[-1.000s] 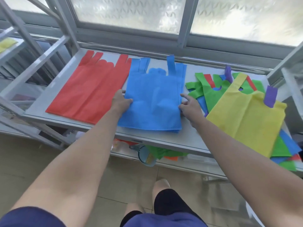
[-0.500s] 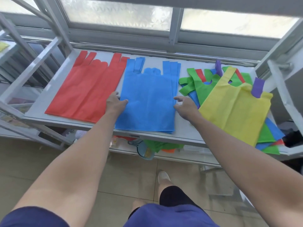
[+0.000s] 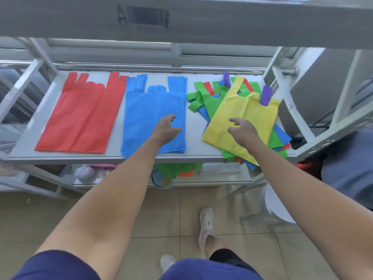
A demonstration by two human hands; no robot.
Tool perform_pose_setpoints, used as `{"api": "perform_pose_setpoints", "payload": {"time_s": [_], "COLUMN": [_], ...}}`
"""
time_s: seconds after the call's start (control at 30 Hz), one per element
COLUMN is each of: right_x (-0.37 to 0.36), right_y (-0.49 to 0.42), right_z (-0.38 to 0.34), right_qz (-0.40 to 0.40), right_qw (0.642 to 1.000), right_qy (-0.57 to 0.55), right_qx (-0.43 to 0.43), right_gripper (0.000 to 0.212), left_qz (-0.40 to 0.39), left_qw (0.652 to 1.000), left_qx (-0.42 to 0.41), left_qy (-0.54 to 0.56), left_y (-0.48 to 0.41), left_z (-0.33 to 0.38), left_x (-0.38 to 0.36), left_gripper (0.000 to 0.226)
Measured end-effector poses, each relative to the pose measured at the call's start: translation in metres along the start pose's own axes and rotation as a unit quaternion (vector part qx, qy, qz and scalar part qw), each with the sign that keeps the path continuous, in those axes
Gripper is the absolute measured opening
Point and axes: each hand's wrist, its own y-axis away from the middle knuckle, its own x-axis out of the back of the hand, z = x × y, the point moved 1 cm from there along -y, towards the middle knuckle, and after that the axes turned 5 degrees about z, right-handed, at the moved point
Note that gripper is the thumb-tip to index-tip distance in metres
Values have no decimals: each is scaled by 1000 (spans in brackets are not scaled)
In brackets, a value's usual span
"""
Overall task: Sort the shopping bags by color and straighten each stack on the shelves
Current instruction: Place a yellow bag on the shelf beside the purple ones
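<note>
Left grip [image 3: 167, 128] is hovering, fingers apart and empty, over the blue stack [image 3: 149, 118]; at its three o'clock, right grip [image 3: 242, 131] likewise over the yellow bag [image 3: 250, 107].

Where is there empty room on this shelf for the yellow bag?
Bare shelf shows between the blue stack and the mixed pile, and in a strip left of the red stack. The red-blue gap is narrow. The right end is crowded; the pile overhangs the front edge.
</note>
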Motion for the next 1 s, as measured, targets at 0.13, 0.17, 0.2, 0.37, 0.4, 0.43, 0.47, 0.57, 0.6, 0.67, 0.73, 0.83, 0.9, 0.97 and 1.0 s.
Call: {"api": "perform_pose_setpoints", "payload": {"time_s": [0.13, 0.17, 0.2, 0.37, 0.4, 0.43, 0.47, 0.57, 0.6, 0.67, 0.73, 0.83, 0.9, 0.97, 1.0], "right_x": [34, 41, 47, 62, 63, 64, 65, 65, 65, 66, 68, 70, 72, 74, 74], "right_y": [-6, -10, -17, -53, -59, -64, -70, -90, -96, -103, -107, -112, -113, -111, -111], "right_z": [54, 66, 79, 125, 129, 132, 135, 143, 146, 146, 144, 146, 146, 144, 146], "right_qz": [28, 34, 42, 51, 45, 37, 34, 3, -9, -21, -21, -19, -26, -37, -39], "right_qw": [998, 997, 995, 986, 984, 982, 980, 973, 966, 956, 950, 951, 943, 925, 923], "right_qy": [22, 25, 24, -38, -55, -69, -80, -117, -141, -187, -216, -229, -261, -304, -309], "right_qx": [-54, -72, -87, -153, -166, -173, -179, -201, -216, -227, -223, -206, -206, -223, -227], "right_gripper": [54, 55, 57, 67, 67, 65, 61, 53, 56, 49, 35, 27, 34, 43, 43], "left_qz": [-32, -36, -36, -8, 4, 15, 23, 24, 23, 25, 28, 40, 63, 69, 68], "left_qw": [999, 999, 999, 997, 995, 993, 990, 978, 975, 971, 971, 980, 990, 992, 992], "left_qx": [-2, 1, 8, 69, 82, 95, 112, 181, 197, 206, 197, 157, 115, 99, 97], "left_qy": [9, 10, 8, -39, -54, -68, -78, -98, -104, -119, -136, -118, -44, 37, 51], "left_y": [2, 2, 1, -9, -11, -12, -14, -17, -18, -19, -20, -21, -22, -24, -27], "left_z": [36, 44, 51, 73, 75, 78, 79, 83, 83, 83, 83, 87, 94, 103, 107], "left_x": [-63, -78, -91, -134, -137, -140, -142, -147, -149, -153, -155, -157, -156, -153, -152], "left_gripper": [60, 59, 58, 53, 55, 57, 60, 71, 75, 76, 70, 50, 37, 30, 31]}}
